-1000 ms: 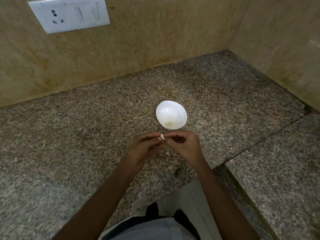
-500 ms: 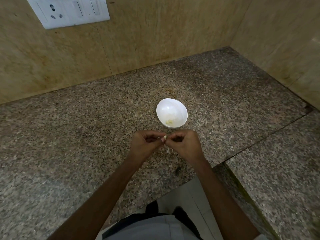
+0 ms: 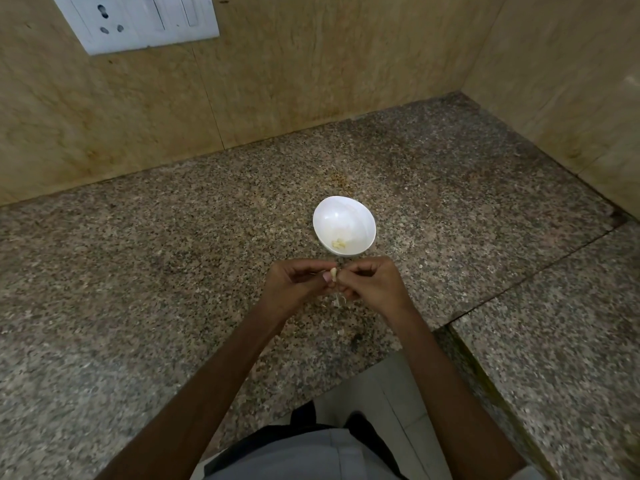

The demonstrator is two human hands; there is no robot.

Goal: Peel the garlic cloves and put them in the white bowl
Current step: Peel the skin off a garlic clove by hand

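A small pale garlic clove (image 3: 333,273) is pinched between the fingertips of my left hand (image 3: 294,289) and my right hand (image 3: 372,285), just above the granite counter. Both hands have curled fingers and meet at the clove. The white bowl (image 3: 360,216) stands on the counter a little beyond my hands, with a few pale peeled garlic pieces (image 3: 339,243) at its bottom. Thin whitish peel scraps (image 3: 340,300) show just below my fingers.
The speckled granite counter (image 3: 173,271) runs to beige tiled walls at the back and right. A white switch and socket plate (image 3: 138,20) is on the back wall, top left. A second granite slab (image 3: 554,323) lies at the right, past a seam.
My hands have stayed together in front of the bowl, and the fingers have shifted slightly on the clove. The view has tilted a little.
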